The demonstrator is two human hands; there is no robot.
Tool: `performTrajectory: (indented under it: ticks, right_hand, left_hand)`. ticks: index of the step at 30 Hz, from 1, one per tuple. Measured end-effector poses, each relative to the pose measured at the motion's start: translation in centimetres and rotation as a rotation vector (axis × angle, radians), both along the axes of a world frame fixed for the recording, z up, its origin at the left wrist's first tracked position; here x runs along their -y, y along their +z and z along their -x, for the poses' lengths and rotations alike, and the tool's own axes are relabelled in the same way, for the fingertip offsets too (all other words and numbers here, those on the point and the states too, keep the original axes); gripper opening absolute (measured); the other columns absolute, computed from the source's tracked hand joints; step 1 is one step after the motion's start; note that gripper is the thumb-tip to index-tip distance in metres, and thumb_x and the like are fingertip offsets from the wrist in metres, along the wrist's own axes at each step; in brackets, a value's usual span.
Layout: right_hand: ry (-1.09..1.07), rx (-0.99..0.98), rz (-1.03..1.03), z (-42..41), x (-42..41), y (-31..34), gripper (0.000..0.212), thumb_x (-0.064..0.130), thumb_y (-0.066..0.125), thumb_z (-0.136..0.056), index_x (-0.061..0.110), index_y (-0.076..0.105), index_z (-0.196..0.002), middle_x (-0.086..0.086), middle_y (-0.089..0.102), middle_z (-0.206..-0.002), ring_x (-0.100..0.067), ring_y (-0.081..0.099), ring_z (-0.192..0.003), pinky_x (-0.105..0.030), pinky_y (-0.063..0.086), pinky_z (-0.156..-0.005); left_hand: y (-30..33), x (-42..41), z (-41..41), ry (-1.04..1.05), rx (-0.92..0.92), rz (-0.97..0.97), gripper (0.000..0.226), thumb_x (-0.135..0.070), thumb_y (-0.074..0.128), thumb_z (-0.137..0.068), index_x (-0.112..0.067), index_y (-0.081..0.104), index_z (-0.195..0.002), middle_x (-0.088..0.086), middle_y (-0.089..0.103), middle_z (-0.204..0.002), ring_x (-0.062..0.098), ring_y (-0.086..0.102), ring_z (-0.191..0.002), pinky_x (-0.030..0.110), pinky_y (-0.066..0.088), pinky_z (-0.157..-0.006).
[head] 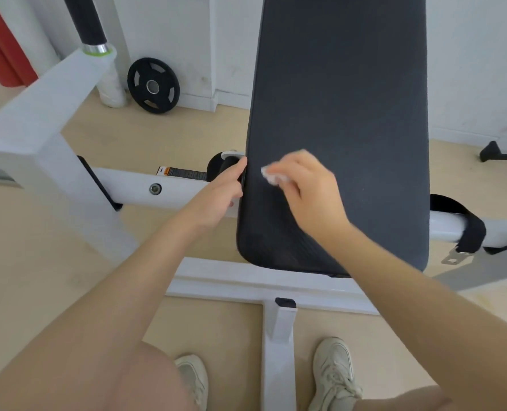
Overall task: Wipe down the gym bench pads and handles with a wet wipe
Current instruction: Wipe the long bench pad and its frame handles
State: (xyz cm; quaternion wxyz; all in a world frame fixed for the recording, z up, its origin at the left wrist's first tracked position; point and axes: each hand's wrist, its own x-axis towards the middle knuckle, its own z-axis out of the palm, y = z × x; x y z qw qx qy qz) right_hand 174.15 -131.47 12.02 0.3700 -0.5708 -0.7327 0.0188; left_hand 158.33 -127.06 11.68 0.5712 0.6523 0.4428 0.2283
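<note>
Wipe [273, 175] under right hand [305, 191], seemingly touching pad [350, 99].

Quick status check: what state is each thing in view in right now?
Wet wipe: crumpled, held in the right hand against the pad.
Bench pad: dark, tilted up.
Left hand: gripping the pad's left edge.
Weight plate: leaning against the wall.
Strap: wrapped around the white bar, buckle hanging loose.

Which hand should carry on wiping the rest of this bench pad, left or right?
Right. The right hand already holds the wet wipe against the dark bench pad, while the left hand only grips the pad's left edge, seemingly steadying it.
</note>
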Motion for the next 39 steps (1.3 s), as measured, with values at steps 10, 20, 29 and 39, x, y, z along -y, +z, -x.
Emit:
performTrajectory:
  ticks: [10,20,29,39]
  right_hand:
    - [0.24,0.266,0.153,2.0,5.0,-5.2,0.03,-0.016,0.057,-0.059,0.004,0.068,-0.079,-0.014,0.063,-0.08,-0.031,0.059,-0.064,-0.029,0.049,-0.06]
    - [-0.346,-0.083,0.106,-4.8,-4.1,2.7,0.026,0.002,0.041,-0.091,0.006,0.066,-0.096,-0.011,0.057,-0.108,-0.021,0.056,-0.093,-0.019,0.038,-0.074]
    - [0.112,0.28,0.051,-2.7,3.7,-3.7,0.026,-0.005,0.053,-0.07,0.008,0.07,-0.085,-0.011,0.064,-0.083,-0.029,0.06,-0.068,-0.027,0.051,-0.06]
    - [-0.272,0.008,-0.019,-8.4,2.7,-0.5,0.026,0.003,0.043,-0.081,0.003,0.069,-0.082,-0.016,0.062,-0.085,-0.031,0.058,-0.082,-0.032,0.047,-0.071]
  left_hand:
    - [0.7,0.7,-0.8,0.047,-0.214,-0.211,0.069,-0.003,0.04,-0.087,-0.03,0.019,-0.147,0.001,0.054,-0.108,0.012,0.052,-0.083,0.022,0.038,-0.069]
    - [-0.2,2.5,-1.3,-0.236,-0.682,-0.366,0.125,-0.035,0.077,-0.07,-0.027,-0.025,-0.142,0.002,-0.027,-0.153,0.023,0.015,-0.143,0.037,0.033,-0.108]
    - [-1.1,2.5,-2.1,-0.162,-0.717,-0.4,0.132,-0.03,0.082,-0.065,-0.028,-0.026,-0.142,0.001,-0.031,-0.151,0.024,0.004,-0.145,0.043,0.024,-0.114]
    - [-1.0,5.0,-2.8,-0.119,-0.692,-0.59,0.097,-0.018,0.072,-0.078,-0.019,0.006,-0.149,-0.001,-0.015,-0.156,0.016,-0.004,-0.145,0.028,0.012,-0.115]
